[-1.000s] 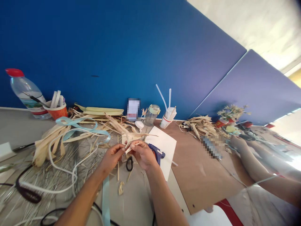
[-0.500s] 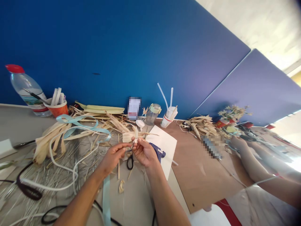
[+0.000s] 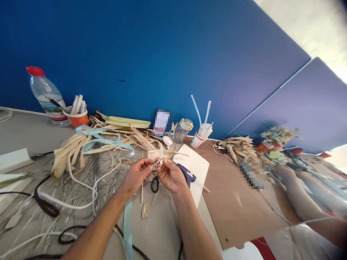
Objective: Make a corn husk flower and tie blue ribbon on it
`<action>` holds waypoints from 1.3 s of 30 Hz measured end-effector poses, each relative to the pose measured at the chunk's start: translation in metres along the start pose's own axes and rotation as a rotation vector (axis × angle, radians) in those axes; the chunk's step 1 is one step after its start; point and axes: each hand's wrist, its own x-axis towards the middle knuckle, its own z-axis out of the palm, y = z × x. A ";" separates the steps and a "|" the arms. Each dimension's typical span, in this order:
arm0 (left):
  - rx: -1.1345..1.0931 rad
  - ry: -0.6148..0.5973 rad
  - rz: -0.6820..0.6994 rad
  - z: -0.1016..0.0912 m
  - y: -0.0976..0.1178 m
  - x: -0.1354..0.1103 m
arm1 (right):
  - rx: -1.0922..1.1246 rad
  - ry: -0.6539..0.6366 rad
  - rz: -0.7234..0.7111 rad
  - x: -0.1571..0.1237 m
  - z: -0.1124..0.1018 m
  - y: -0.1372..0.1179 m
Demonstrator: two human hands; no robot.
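Note:
My left hand [image 3: 137, 173] and my right hand [image 3: 170, 175] meet above the grey table, fingers pinched together on a small pale dried-husk piece [image 3: 159, 156] held between them. The fingertips of both hands touch at the piece. A blue glue gun [image 3: 188, 174] lies on a white sheet [image 3: 197, 167] just right of my right hand. Black-handled scissors [image 3: 155, 184] lie on the table under my hands.
Dried husks [image 3: 81, 146], a light blue ribbon [image 3: 104, 139], white and black cords lie left. A red-capped bottle [image 3: 45, 95], an orange cup [image 3: 77, 117], a jar [image 3: 182, 130] and a cup of sticks [image 3: 202, 131] stand by the blue wall. Another person's arm [image 3: 300, 200] works at right.
My hands have turned the husk piece so its tip points up, and drawn closer together. The camera view has shifted slightly, moving everything to the right.

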 end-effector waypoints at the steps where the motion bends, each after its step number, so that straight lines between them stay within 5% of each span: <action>1: -0.005 -0.002 -0.001 0.000 0.000 0.000 | -0.004 -0.006 0.003 0.000 0.001 0.000; 24: 0.049 0.031 0.001 0.000 0.001 0.001 | -0.362 -0.179 -0.273 -0.006 0.001 0.001; 39: -0.094 -0.014 0.032 0.001 0.001 -0.003 | -0.167 -0.178 -0.182 -0.003 -0.003 0.000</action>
